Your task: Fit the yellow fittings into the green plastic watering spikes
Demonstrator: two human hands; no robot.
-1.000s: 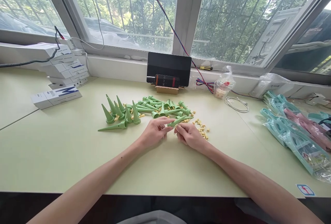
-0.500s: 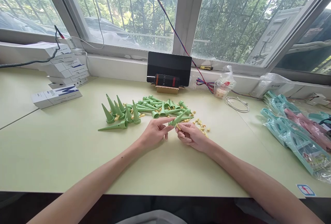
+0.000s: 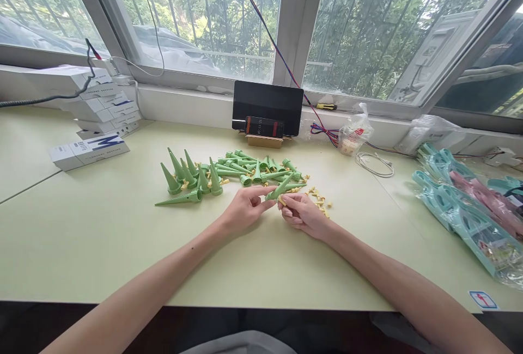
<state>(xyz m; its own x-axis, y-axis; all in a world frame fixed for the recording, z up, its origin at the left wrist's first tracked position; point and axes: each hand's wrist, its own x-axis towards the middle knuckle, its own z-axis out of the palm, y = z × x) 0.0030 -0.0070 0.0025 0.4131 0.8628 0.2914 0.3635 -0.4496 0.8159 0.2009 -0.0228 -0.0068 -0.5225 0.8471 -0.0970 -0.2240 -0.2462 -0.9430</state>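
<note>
My left hand (image 3: 246, 207) is closed on a green plastic watering spike (image 3: 280, 187), its pointed end tilted up and to the right. Between the fingertips of my right hand (image 3: 303, 214) is a small yellow plug (image 3: 281, 200), close against the wide end of the spike; whether it has entered the spike I cannot tell. Beyond my hands lies a heap of green spikes (image 3: 235, 166). Several more spikes (image 3: 193, 165) stand upright to the left, with one spike (image 3: 180, 198) lying in front of them. Loose yellow plugs (image 3: 320, 201) are scattered right of my right hand.
A phone (image 3: 264, 126) leans on a cardboard stand before a black tablet (image 3: 267, 104). White boxes (image 3: 90, 151) sit at the left. A white cable (image 3: 375, 165) and plastic bag (image 3: 354, 132) lie at the back right; wrapped teal items (image 3: 469, 218) fill the right side.
The spike in my left hand has shifted slightly, and the left fingers have drawn closer together around it. My right hand stays almost in place with the yellow plug.
</note>
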